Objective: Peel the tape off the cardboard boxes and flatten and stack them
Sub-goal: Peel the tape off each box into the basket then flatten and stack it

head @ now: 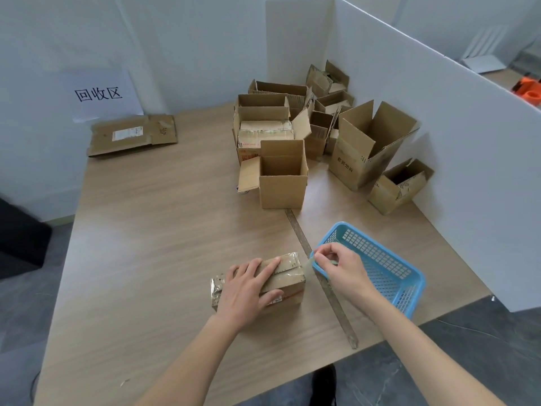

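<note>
Head view: wall sign (99,94) reads 回收区, above flattened box (131,135).

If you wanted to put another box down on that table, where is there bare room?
Bare wood lies left of the taped box under the left hand, reaching back to the flattened cardboard. The far right corner is crowded with open boxes; near right, the blue basket and metal ruler fill the space.

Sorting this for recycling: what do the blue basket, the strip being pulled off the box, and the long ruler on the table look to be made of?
Blue basket: moulded plastic, judging by its even colour and gridded walls.
Strip, pinched by the right hand: clear glossy plastic tape, see-through and shiny.
Ruler: probably metal, dull grey and thin; wear leaves it uncertain.
Box under the left hand: brown cardboard, matte.
</note>
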`<state>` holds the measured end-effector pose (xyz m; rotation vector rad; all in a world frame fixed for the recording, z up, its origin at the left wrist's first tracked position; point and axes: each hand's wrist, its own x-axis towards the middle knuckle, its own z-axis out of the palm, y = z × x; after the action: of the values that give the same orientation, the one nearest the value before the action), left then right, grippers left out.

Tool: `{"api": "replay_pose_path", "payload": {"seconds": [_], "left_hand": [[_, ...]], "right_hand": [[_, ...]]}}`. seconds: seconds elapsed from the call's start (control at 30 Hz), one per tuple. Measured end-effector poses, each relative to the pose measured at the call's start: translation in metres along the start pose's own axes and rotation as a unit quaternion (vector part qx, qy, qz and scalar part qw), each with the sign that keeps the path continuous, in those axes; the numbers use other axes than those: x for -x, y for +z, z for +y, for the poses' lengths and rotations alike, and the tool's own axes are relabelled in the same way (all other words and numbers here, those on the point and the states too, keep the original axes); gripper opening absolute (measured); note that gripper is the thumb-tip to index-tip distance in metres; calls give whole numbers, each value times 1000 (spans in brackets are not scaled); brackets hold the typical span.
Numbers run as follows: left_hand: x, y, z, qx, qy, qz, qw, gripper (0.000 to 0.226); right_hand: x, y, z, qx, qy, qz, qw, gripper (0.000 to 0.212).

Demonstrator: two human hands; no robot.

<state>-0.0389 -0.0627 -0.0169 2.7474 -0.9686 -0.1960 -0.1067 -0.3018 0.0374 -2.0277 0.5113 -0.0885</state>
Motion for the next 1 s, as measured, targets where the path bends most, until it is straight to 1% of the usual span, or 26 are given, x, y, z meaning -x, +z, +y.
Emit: {"api": "replay_pose_path", "payload": {"seconds": [0.07,0.1,0.13,0.2,0.23,0.27,0.33,0.37,0.5,0.57,0.67,0.73,0.8,0.87,1.0], "left_hand": [[5,3,-1,6,9,7,1000,72],[7,5,-1,9,15,11,1000,72],[9,6,-1,13,19,17,1000,72],[13,8,-2,22,19,31,999,73],[14,9,-2,23,19,33,999,73],[14,10,-3,24,21,32,999,73],[16,13,-3,34,21,24,999,73],[17,14,-3,38,20,19,999,73],[17,17,-4,41,21,24,999,72],[14,17,-4,41,21,25,999,72],[10,16,-3,36,29,13,999,71],[13,19,0,11,64,8,998,72],[18,24,1,-2,85,21,996,72],[19,24,2,-6,83,37,996,75],[20,22,2,-9,65,10,998,89]], "right_hand": [[-2,12,4,-17,11,28,999,7],[-1,18,7,-40,14,15,999,5],[1,22,11,-64,11,-17,998,6],[9,26,20,-71,-28,-107,991,26],[11,26,24,-37,-59,-134,989,33],[11,26,26,9,-91,-147,985,33],[10,24,29,85,-133,-150,976,18],[8,23,29,106,-144,-150,972,14],[-5,25,22,153,-188,-163,956,14],[-9,28,20,148,-177,-147,962,12],[-13,33,21,133,-133,-122,974,13],[-13,35,23,155,-139,-109,972,16],[-14,37,23,180,-158,-102,966,18],[-17,37,21,185,-157,-103,965,18],[-24,38,18,161,-110,-109,975,19]]}}
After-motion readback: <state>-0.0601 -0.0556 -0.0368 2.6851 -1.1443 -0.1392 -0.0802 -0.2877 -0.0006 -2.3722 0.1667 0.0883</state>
